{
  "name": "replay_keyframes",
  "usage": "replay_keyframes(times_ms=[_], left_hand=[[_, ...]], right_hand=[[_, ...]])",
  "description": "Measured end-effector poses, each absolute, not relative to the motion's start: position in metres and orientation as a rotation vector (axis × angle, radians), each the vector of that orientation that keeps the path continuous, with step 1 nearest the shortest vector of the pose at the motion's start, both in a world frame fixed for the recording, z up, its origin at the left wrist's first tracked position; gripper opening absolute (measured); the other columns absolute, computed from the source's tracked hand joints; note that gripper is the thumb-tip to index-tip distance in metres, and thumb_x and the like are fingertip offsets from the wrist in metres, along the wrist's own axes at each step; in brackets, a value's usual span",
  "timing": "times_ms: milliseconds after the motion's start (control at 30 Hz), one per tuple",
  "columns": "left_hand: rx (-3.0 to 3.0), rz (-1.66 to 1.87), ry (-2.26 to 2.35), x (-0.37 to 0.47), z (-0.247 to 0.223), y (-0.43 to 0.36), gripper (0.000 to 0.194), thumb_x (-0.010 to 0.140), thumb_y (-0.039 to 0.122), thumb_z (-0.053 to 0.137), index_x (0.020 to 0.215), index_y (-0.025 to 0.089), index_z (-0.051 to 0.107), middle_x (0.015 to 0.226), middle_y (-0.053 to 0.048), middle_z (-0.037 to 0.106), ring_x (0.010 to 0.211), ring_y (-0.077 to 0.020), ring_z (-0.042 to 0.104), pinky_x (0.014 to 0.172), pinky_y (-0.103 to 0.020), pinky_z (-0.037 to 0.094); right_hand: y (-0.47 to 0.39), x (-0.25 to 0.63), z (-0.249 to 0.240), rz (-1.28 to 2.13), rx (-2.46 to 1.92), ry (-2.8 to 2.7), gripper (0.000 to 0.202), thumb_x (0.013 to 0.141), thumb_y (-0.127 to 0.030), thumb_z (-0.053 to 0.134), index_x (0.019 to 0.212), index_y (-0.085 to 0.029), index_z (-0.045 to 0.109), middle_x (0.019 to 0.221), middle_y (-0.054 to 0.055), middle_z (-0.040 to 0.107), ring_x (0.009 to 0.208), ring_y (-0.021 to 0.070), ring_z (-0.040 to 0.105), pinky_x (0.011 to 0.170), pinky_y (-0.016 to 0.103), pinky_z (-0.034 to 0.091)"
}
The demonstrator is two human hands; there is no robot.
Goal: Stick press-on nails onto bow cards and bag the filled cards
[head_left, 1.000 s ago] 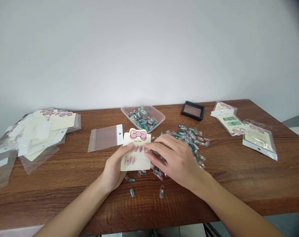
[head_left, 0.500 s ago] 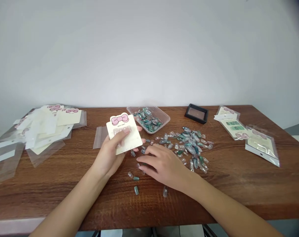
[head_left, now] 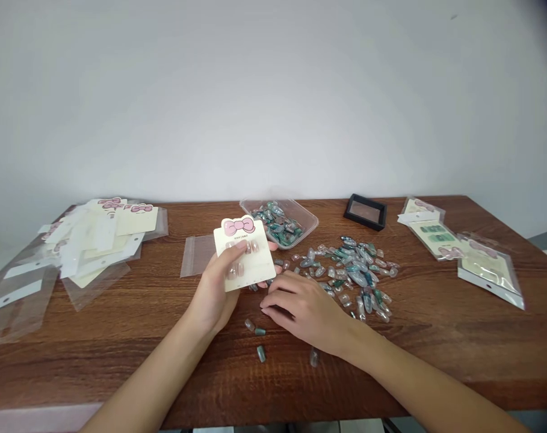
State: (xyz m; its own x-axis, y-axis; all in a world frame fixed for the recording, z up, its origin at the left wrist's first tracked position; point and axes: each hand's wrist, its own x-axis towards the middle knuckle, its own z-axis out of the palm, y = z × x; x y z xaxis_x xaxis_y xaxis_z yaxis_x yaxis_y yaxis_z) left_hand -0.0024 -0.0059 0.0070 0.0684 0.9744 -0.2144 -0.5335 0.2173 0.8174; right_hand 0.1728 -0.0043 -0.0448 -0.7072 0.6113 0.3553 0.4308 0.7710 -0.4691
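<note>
Between thumb and fingers, my left hand (head_left: 216, 294) holds up a cream card (head_left: 257, 260) with a pink bow on top and several clear pinkish nail tips on its face. To the right, my right hand (head_left: 307, 310) rests low over the table with fingers curled and fingertips close together; whether anything is between them is hidden. Beside it spreads a loose pile of clear and teal nail tips (head_left: 357, 273). A clear plastic tub (head_left: 307, 221) of similar tips stands behind the card. A teal tip (head_left: 261, 353) lies nearer the front edge.
Cream cards and clear bags (head_left: 97, 240) are heaped at the left. A clear bag (head_left: 196, 255) lies left of the card. At the back is a black frame (head_left: 366, 211). Packaged cards (head_left: 490, 267) lie at the right of the wooden table (head_left: 435, 355).
The view has shifted slightly, moving the table's objects rightward and down. The held card is more upright, showing more of its nail tips. My right hand's fingers are drawn closer together.
</note>
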Motion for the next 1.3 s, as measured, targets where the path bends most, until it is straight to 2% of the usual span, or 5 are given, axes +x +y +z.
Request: replay_keyframes(times_ms=[233,800,933,1100,1300], left_hand=[[0.619,1.255,0.849,-0.004,0.005,-0.007,0.027,0.089,0.033,0.058,0.103,0.015,0.073,0.098,-0.010,0.077,0.083,-0.0281,0.073,0.054,-0.029,0.052],[0.613,1.227,0.775,-0.004,0.005,-0.007,0.035,0.092,0.037,0.053,0.098,0.011,0.075,0.095,-0.012,0.076,0.069,-0.0220,0.069,0.055,-0.029,0.054],[0.593,1.221,0.786,-0.005,0.004,-0.007,0.035,0.091,0.038,0.054,0.102,0.012,0.075,0.096,-0.012,0.076,0.075,-0.0237,0.071,0.058,-0.030,0.054],[0.572,1.225,0.773,-0.004,0.005,-0.007,0.033,0.090,0.036,0.055,0.102,0.013,0.076,0.095,-0.011,0.077,0.085,-0.0259,0.072,0.068,-0.031,0.056],[0.579,1.215,0.760,-0.005,0.006,-0.008,0.033,0.091,0.036,0.054,0.105,0.015,0.075,0.099,-0.011,0.077,0.086,-0.0275,0.072,0.056,-0.030,0.053]], right_hand=[[-0.006,0.171,-0.053,0.334,-0.729,-2.508,0.015,0.094,-0.024,0.063,0.085,-0.020,0.074,0.089,0.003,0.068,0.084,0.0181,0.061,0.076,0.033,0.048],[-0.004,0.172,-0.055,0.457,-0.767,-2.494,0.011,0.092,-0.028,0.067,0.089,-0.024,0.077,0.091,0.001,0.068,0.089,0.0191,0.059,0.084,0.037,0.043],[-0.004,0.171,-0.053,0.448,-0.780,-2.453,0.006,0.088,-0.026,0.071,0.091,-0.022,0.075,0.090,0.002,0.068,0.089,0.0195,0.059,0.086,0.037,0.043],[-0.004,0.170,-0.052,0.448,-0.859,-2.456,0.023,0.086,-0.027,0.074,0.106,-0.019,0.071,0.107,0.007,0.068,0.100,0.0235,0.059,0.090,0.040,0.043],[-0.003,0.169,-0.050,0.493,-0.855,-2.457,0.006,0.087,-0.026,0.073,0.091,-0.022,0.075,0.093,0.002,0.070,0.090,0.0206,0.060,0.084,0.036,0.042]])
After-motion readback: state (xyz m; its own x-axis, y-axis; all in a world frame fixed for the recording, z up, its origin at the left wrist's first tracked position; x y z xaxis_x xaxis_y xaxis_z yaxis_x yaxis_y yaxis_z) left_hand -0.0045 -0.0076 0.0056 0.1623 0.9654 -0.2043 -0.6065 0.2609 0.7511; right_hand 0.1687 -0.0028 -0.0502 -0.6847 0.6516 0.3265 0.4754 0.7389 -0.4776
